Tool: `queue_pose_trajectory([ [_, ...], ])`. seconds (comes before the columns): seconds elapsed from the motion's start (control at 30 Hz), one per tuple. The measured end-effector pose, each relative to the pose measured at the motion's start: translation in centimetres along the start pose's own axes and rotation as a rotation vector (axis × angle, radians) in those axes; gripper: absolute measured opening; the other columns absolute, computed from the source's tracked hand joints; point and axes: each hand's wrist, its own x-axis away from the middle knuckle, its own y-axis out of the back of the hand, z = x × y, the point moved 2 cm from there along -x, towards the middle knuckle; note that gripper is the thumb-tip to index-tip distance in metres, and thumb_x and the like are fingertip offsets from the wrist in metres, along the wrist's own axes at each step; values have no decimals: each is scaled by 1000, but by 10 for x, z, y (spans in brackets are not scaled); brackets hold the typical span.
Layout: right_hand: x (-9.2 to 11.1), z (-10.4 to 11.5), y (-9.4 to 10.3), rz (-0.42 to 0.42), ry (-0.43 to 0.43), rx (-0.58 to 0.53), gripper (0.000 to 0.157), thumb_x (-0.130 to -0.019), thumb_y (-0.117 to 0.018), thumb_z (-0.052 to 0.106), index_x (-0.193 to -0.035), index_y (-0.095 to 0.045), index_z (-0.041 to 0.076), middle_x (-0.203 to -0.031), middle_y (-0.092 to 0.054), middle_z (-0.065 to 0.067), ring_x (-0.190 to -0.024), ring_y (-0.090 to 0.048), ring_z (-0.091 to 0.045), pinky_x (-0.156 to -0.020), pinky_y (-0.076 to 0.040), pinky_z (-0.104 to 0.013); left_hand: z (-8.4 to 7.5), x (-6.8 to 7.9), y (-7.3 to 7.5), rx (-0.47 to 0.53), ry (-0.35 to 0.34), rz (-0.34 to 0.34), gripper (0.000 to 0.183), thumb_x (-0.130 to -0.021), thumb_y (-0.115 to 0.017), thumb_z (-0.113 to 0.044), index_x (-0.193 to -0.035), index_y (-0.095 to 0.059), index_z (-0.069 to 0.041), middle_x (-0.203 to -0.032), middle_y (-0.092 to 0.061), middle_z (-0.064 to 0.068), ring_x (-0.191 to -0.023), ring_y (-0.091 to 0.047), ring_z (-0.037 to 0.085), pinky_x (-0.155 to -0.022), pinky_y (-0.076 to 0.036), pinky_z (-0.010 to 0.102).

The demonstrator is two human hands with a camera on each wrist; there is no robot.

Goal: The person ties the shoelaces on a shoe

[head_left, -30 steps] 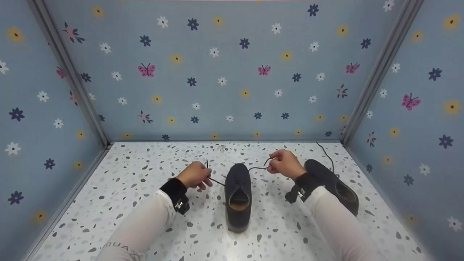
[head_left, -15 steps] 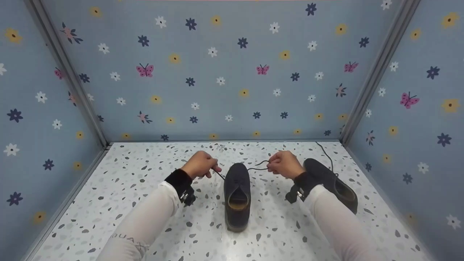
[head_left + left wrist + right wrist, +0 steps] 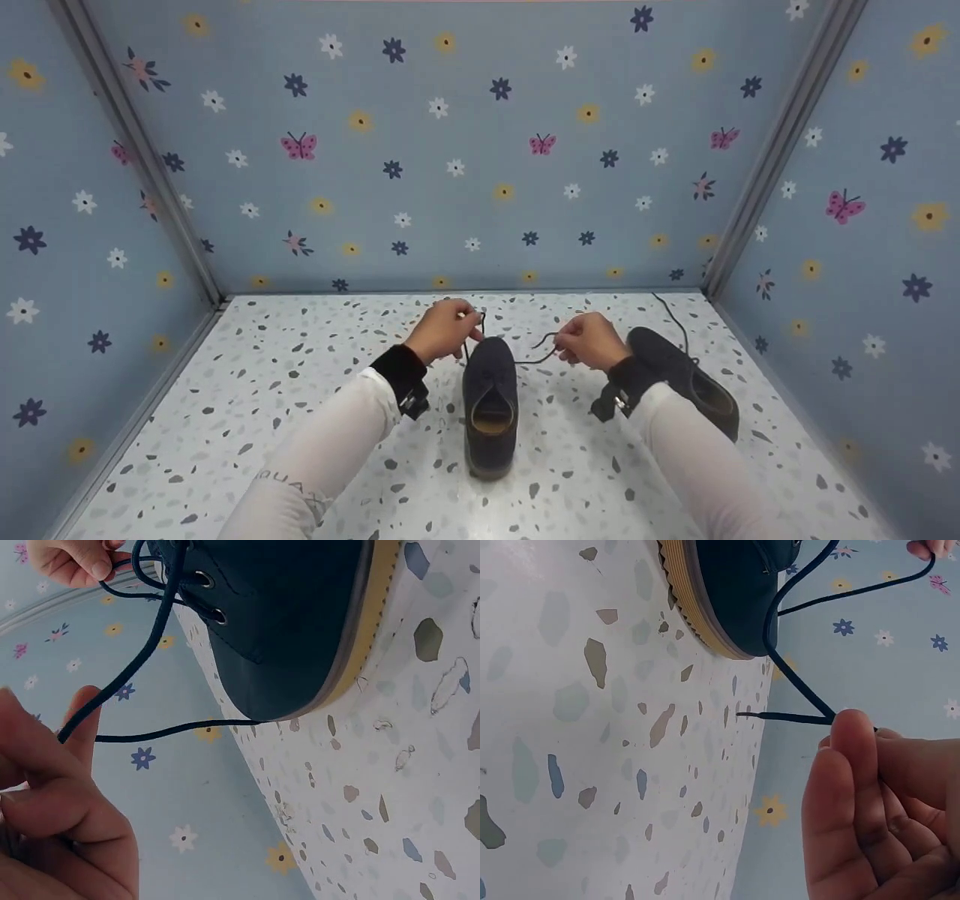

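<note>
A: Where is my shoe?
B: Your dark shoe (image 3: 493,401) sits upright on the white speckled surface (image 3: 225,397), between your two hands, its toe pointing away from you.

A: And my left hand?
B: Your left hand (image 3: 448,330) is just beside the toe, on its left, with your forearm slanting in from the lower left. Its fingers are curled and pinch one strand of lace (image 3: 152,641), which runs to the shoe. I can't tell whether the hand brushes the toe.

A: How is my right hand?
B: Your right hand (image 3: 592,341) is to the right of the toe and apart from it, its forearm slanting in from the lower right. Thumb and fingertips are brought together on the other strand (image 3: 534,363), which dips a little between your hand and the shoe. A loose tail (image 3: 784,717) pokes out of that pinch, towards the shoe.

A: What's beside my right wrist?
B: A second shoe (image 3: 679,367), lying at an angle, its own lace (image 3: 679,321) trailing towards the patterned back panel (image 3: 480,202).
</note>
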Motion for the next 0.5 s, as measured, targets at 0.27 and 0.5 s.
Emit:
queue_pose_trajectory([
  [0.27,1,0,1,-14,-5,4,17,-102,-67,15,-97,-73,0,-95,-79,-16,-66,-72,-9,-61,-59,-23,-7,-2,-12,52,-118,29,23,-109,-56,-29,-110,-72,-13,-96,-79,11,-46,-47,8,-49,-48,26],
  [0.5,0,-1,4,-1,8,13,22,-106,-62,22,-100,-69,2,-103,-78,-18,-65,-72,-11,-61,-59,-26,1,-1,-15,-5,-94,117,24,-106,-62,-33,-112,-73,-13,-103,-79,20,-59,-59,12,-52,-48,26],
])
